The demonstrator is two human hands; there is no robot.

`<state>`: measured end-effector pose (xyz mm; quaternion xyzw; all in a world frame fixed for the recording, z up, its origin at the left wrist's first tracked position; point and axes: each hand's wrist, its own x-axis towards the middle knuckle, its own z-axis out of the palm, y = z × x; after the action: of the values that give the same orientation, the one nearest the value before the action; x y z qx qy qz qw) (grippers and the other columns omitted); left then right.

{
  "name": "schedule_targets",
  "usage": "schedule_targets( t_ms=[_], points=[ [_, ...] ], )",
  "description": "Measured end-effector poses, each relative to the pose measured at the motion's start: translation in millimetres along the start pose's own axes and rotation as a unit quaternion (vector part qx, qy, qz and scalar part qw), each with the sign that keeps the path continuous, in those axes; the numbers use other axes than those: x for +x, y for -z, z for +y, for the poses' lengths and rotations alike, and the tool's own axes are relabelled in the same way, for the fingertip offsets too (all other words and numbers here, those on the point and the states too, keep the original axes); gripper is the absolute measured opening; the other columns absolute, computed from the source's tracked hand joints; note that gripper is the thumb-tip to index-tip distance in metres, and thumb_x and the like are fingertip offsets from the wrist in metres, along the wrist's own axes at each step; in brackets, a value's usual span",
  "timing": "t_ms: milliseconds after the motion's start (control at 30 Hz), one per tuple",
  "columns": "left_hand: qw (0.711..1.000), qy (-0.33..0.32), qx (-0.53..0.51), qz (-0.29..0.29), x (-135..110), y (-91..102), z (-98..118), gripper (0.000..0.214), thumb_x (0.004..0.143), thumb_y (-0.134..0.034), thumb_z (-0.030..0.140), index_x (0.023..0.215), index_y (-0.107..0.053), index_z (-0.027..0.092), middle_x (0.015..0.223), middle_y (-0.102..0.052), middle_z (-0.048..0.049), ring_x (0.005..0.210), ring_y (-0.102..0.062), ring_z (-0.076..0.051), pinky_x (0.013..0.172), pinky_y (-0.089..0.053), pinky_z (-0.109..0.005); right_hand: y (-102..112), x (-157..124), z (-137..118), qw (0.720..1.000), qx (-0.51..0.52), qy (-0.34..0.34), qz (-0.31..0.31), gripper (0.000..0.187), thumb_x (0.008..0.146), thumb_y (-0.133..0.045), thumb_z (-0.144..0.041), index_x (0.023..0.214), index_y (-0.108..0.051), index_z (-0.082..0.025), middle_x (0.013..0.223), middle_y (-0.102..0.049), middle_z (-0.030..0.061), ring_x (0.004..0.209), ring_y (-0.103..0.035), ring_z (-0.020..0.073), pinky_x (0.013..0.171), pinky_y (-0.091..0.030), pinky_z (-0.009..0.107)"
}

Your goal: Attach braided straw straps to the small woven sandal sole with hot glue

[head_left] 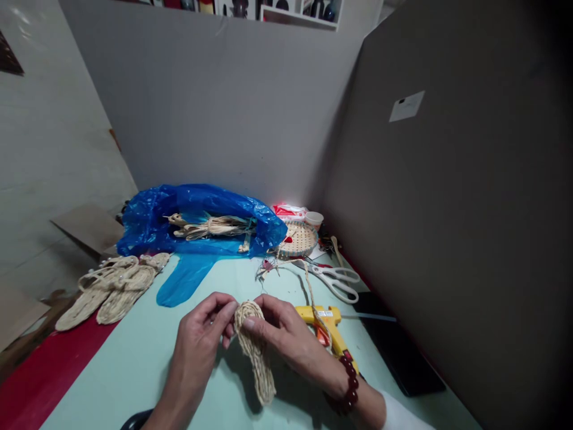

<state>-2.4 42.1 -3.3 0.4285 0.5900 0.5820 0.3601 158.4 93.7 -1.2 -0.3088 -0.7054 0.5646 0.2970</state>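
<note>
Fingers (256, 326) of the right hand (295, 340) clasp a straw-coloured, sole-shaped piece of ridged, coiled braid (261, 364) over the smooth, pale green surface (129, 352); those of the left hand (197, 334) pinch its rounded upper edge. Beyond lie an angular yellow plastic glue gun (330, 324), braided sandals (111, 292) at left, white-handled scissors (323, 273) and a crinkled, glossy blue plastic bag (201, 197) around dry, bundled fibre strips (215, 228).

Place: you work in what looks like a small craft workshop.
Blue bag (147, 224): straw bundle (215, 228) inside.
Left of bag: woven sandals (123, 297).
Right of bag: woven basket (304, 235), scissors (323, 273); nearer you, yellow glue gun (330, 319).
Behind bag: grey partition (224, 107), stocked shelf (299, 23) above.
</note>
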Motion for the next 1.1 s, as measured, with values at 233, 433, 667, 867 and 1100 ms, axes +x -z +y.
schedule_targets(
  t_ms=[233,433,667,867,1100],
  points=[
    [0.994,-0.047,0.092,-0.022,-7,-3.3,-3,0.028,0.084,-0.065,0.045,0.066,-0.059,0.024,0.06,-0.054,0.0041,0.055,-0.047,-0.015,0.055,-0.036,-0.027,-4,-2,1,0.999,-0.039,0.016,0.027,0.032,0.091,-0.063,-0.044,0.072,-0.052,-0.02,0.065,-0.045,-0.0067,0.063,-0.039,0.012,0.057,-0.03,0.026],
    [0.99,-0.077,0.114,0.018,-11,-8.9,-3,0.026,0.083,-0.064,0.039,0.063,-0.055,0.026,0.061,-0.054,0.0031,0.061,-0.045,-0.019,0.062,-0.033,-0.031,-6,0,4,0.998,-0.041,0.014,0.036,0.031,0.089,-0.062,-0.043,0.069,-0.052,-0.021,0.062,-0.046,-0.0066,0.062,-0.04,0.0123,0.057,-0.032,0.026],
    [0.999,0.027,0.001,-0.029,-4,-13.5,-9,0.037,0.08,-0.064,0.054,0.063,-0.049,0.024,0.057,-0.04,0.0073,0.051,-0.033,-0.013,0.048,-0.029,-0.026,-7,1,0,0.999,-0.026,0.004,0.032,0.023,0.084,-0.062,-0.035,0.068,-0.051,-0.021,0.063,-0.048,-0.006,0.062,-0.041,0.0124,0.058,-0.033,0.025],
    [0.997,0.043,-0.067,-0.012,-7,-17.7,-11,0.042,0.076,-0.071,0.056,0.062,-0.05,0.023,0.057,-0.039,0.0079,0.054,-0.033,-0.012,0.049,-0.03,-0.024,-7,2,2,1.0,0.008,0.001,0.023,0.026,0.083,-0.064,-0.038,0.068,-0.053,-0.021,0.063,-0.046,-0.0062,0.062,-0.039,0.012,0.056,-0.032,0.024],
    [0.991,0.061,-0.118,0.018,-10,-21.4,-8,0.039,0.074,-0.075,0.052,0.063,-0.052,0.021,0.057,-0.041,0.0081,0.054,-0.032,-0.011,0.049,-0.03,-0.023,-10,1,3,0.999,0.039,-0.008,0.014,0.028,0.084,-0.067,-0.041,0.069,-0.056,-0.02,0.063,-0.05,-0.0057,0.061,-0.04,0.012,0.055,-0.032,0.024]
  ],
)
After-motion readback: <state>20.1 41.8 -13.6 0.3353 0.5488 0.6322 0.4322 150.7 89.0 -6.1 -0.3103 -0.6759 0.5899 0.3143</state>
